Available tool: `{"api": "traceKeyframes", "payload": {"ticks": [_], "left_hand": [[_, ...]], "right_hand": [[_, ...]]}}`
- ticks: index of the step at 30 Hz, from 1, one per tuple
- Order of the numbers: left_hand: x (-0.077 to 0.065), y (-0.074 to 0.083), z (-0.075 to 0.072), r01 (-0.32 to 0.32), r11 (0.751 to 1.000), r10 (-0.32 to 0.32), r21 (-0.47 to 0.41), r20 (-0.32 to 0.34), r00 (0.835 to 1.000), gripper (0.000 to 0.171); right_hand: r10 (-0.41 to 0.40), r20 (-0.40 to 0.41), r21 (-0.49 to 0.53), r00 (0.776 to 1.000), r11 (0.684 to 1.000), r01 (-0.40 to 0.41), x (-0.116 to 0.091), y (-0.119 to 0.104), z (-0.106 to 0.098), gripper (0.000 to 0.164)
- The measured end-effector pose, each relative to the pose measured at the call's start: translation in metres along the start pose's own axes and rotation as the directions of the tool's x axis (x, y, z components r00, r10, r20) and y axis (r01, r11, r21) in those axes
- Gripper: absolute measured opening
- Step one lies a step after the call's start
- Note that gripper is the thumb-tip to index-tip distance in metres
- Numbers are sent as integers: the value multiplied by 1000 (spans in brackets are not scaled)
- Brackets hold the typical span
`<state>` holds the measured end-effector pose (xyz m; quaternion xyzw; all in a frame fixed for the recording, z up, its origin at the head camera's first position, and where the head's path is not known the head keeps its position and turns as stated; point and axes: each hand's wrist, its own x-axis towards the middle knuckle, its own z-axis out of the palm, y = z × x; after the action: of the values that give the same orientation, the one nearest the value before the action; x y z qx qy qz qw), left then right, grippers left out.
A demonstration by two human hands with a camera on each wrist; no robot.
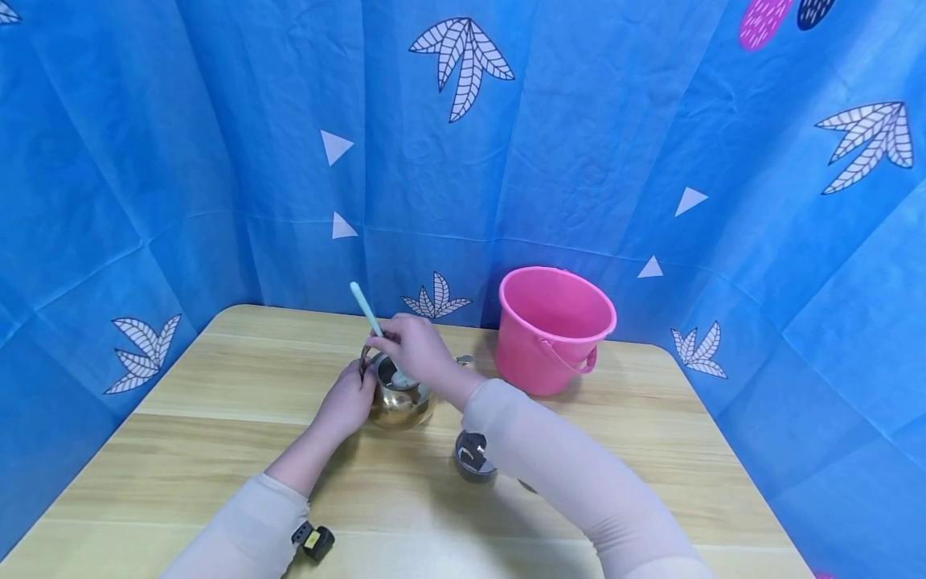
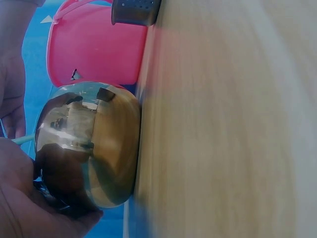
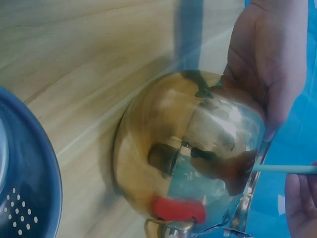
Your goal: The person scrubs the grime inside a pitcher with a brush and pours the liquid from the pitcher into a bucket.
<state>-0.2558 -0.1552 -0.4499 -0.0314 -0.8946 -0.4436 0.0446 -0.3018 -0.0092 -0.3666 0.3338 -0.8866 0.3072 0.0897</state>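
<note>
A shiny gold-toned metal teapot (image 1: 398, 412) stands on the table, its round mouth facing up. My left hand (image 1: 349, 402) grips it by the handle on the left side. Over the mouth, my right hand (image 1: 418, 344) pinches a pale green stick-handled cleaning tool (image 1: 365, 307). The stick slants up to the left, and its whitish lower end sits in the mouth of the pot. In the right wrist view the green stick (image 3: 282, 169) enters over the rim, with the polished pot body (image 3: 173, 124) below it. The inside of the pot is mostly hidden.
A pink bucket (image 1: 531, 354) with its handle hanging down stands at the back right. Nearer me sits a metal strainer cup (image 1: 473, 466) with small holes, partly behind my right sleeve (image 1: 579, 474). A blue curtain (image 1: 434, 161) hangs behind the wooden table (image 1: 217, 450).
</note>
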Motion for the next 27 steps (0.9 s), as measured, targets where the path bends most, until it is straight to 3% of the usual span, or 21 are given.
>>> {"api": "traceKeyframes", "payload": {"ticks": [9, 14, 27], "left_hand": [[1, 0, 2, -32, 999, 32, 4, -52, 998, 46], [1, 0, 2, -20, 1000, 20, 14, -32, 999, 49], [-1, 0, 0, 4, 1000, -4, 23, -12, 1000, 51]], "right_hand": [[120, -9, 133, 993, 984, -118, 4, 3, -4, 14], [184, -6, 205, 983, 962, -178, 4, 6, -6, 17], [265, -13, 321, 964, 914, -247, 2, 16, -5, 17]]}}
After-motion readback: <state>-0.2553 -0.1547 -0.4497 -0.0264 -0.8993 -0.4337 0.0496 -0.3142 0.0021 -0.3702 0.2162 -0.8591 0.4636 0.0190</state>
